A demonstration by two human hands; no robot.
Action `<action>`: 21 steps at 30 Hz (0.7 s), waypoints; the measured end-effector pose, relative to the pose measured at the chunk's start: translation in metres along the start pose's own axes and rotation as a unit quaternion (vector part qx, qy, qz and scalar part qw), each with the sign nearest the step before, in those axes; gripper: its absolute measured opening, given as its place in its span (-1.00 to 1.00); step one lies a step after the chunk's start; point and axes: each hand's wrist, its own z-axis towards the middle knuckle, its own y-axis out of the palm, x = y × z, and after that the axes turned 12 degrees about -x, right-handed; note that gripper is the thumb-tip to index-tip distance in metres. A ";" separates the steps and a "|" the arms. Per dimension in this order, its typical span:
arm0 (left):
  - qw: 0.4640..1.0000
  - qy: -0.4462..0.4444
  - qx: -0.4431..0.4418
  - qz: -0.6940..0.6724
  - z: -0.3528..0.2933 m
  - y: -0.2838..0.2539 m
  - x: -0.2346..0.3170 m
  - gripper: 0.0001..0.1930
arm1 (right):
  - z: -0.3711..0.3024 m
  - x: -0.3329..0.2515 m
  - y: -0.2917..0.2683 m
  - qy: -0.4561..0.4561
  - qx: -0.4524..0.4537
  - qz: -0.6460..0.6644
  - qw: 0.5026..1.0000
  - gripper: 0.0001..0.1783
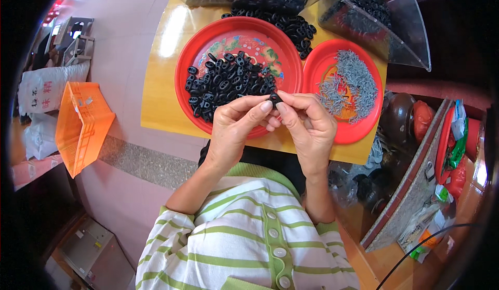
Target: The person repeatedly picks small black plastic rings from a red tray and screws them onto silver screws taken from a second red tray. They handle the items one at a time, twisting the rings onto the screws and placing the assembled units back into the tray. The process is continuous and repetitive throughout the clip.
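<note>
My left hand (pixel 236 121) and my right hand (pixel 311 126) meet over the near right rim of the large red tray (pixel 183 63). Thumbs and fingertips of both pinch one small black plastic cord lock (pixel 274 99) between them. Many more black cord locks (pixel 226 79), oval with holes, lie heaped in the tray, whose floor has a fruit print. To the right of my right hand is a smaller red plate (pixel 312 61) with a pile of thin grey pieces (pixel 356 79) that look like small springs. Whether a spring is in the held cord lock is hidden.
Behind the trays, loose black pieces (pixel 296 30) spill on the yellow tabletop (pixel 163 87) beside clear plastic bins (pixel 410 35) of black parts. An orange crate (pixel 83 126) stands on the floor at left, near white sacks (pixel 52 87). Bags and a board (pixel 410 181) crowd the right.
</note>
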 end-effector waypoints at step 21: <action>0.999 -0.043 0.016 0.008 -0.001 -0.003 0.005 -0.84 | 0.004 -0.010 -0.004 -0.015 -0.040 -0.164 0.985 -0.67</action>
